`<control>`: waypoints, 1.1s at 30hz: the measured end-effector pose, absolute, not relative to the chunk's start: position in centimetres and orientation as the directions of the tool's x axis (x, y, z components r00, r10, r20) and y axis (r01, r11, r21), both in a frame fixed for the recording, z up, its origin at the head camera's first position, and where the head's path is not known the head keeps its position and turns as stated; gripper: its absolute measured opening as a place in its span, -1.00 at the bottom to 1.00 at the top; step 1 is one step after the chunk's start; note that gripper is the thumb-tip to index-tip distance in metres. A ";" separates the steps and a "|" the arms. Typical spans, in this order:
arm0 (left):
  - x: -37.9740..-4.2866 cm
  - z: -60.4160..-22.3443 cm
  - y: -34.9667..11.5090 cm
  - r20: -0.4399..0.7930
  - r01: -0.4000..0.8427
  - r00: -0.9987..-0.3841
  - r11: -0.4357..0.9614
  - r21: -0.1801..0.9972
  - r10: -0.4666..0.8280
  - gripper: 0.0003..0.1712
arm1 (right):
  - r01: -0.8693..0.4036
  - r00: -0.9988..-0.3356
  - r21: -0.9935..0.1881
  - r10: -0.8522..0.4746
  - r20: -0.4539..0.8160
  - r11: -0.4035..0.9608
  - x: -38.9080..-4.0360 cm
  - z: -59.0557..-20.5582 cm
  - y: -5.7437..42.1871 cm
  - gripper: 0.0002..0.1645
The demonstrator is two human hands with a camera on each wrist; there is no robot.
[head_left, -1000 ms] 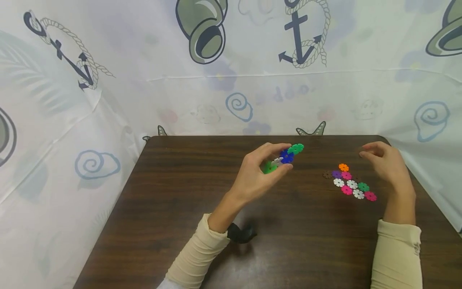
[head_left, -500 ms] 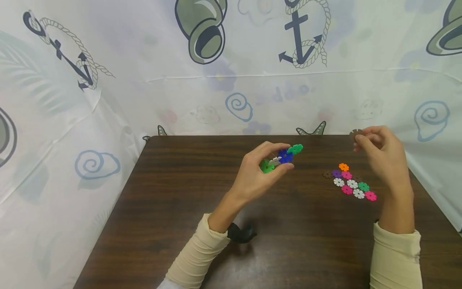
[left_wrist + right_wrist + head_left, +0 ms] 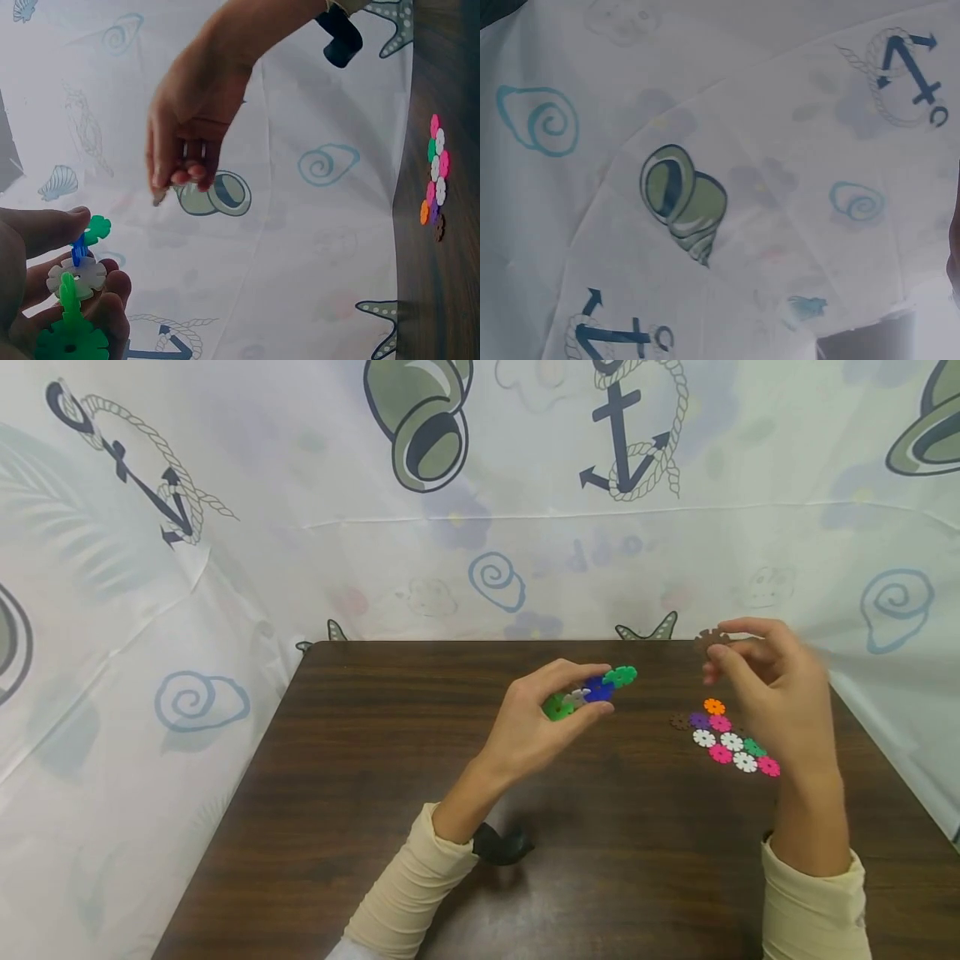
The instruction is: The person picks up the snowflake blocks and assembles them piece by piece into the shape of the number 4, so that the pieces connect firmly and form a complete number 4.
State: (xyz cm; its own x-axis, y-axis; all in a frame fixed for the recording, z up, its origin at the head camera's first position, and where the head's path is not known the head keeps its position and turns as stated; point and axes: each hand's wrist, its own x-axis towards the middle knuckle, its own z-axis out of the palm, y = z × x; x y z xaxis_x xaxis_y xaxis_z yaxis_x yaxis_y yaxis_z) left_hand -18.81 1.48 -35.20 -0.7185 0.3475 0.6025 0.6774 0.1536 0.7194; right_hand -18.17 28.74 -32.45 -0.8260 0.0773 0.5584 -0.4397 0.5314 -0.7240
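Observation:
My left hand (image 3: 540, 714) holds a short chain of joined, notched flower-shaped discs between thumb and fingers. In it are a light green disc (image 3: 557, 707), a white disc (image 3: 75, 277), a blue disc (image 3: 598, 690) and a green disc (image 3: 621, 676) at the far end. To the right and a little higher, my right hand (image 3: 787, 693) pinches a brown notched disc (image 3: 709, 640) between thumb and index finger, apart from the chain. The left wrist view shows the right hand beyond the chain; its disc is hard to make out there. In the right wrist view only a sliver of hand shows.
Several loose discs lie grouped on the dark wooden table (image 3: 360, 752), among them an orange disc (image 3: 714, 707), a purple disc (image 3: 699, 721) and a brown disc (image 3: 680, 722). Behind hangs a pale printed cloth (image 3: 300, 460). A black object (image 3: 504, 845) is at the left wrist.
My right hand rises from beside the loose discs, the brown disc appearing in its pinch, then shifts left toward the chain. The left hand stays nearly in place, its chain turning slightly.

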 end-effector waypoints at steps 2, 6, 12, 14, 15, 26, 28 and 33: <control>-18.8 -35.2 1.5 0.610 0.686 -0.711 0.152 0.712 0.351 -0.56 | -0.465 -0.812 -0.709 0.064 0.580 0.530 -17.8 -32.3 28.2 -0.65; -18.7 -35.2 1.5 0.615 0.694 -0.703 0.157 0.702 0.358 -0.55 | -0.484 -0.803 -0.708 0.060 0.593 0.514 -16.9 -32.0 27.2 -0.62; -18.6 -35.2 1.4 0.611 0.693 -0.705 0.169 0.701 0.359 -0.54 | -0.540 -0.781 -0.693 0.023 0.624 0.477 -15.7 -31.7 25.7 -0.61; -18.5 -35.2 1.4 0.611 0.694 -0.705 0.175 0.698 0.360 -0.53 | -0.547 -0.780 -0.687 0.008 0.626 0.478 -15.5 -31.7 25.3 -0.62; -18.5 -35.2 1.4 0.611 0.696 -0.704 0.179 0.696 0.361 -0.53 | -0.554 -0.777 -0.683 -0.001 0.629 0.476 -15.4 -31.7 25.1 -0.62; -18.4 -35.4 1.5 0.623 0.714 -0.688 0.192 0.674 0.372 -0.50 | -0.584 -0.780 -0.679 -0.078 0.620 0.444 -15.1 -32.1 24.1 -0.60; -18.5 -35.4 1.5 0.630 0.722 -0.680 0.192 0.665 0.376 -0.50 | -0.579 -0.786 -0.687 -0.076 0.614 0.439 -15.1 -32.1 24.0 -0.60; -18.7 -35.7 1.5 0.658 0.755 -0.644 0.184 0.630 0.389 -0.51 | -0.570 -0.794 -0.705 -0.060 0.605 0.422 -15.0 -32.2 23.7 -0.63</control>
State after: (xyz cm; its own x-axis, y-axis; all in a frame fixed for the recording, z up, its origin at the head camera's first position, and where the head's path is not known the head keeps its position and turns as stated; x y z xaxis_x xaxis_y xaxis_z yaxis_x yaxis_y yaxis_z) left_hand -18.66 1.52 -35.65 -0.6444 0.3890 0.6583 0.7546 0.1839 0.6299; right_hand -14.95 23.65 -32.15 -0.7938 -0.0600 0.6052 -0.5696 0.4219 -0.7054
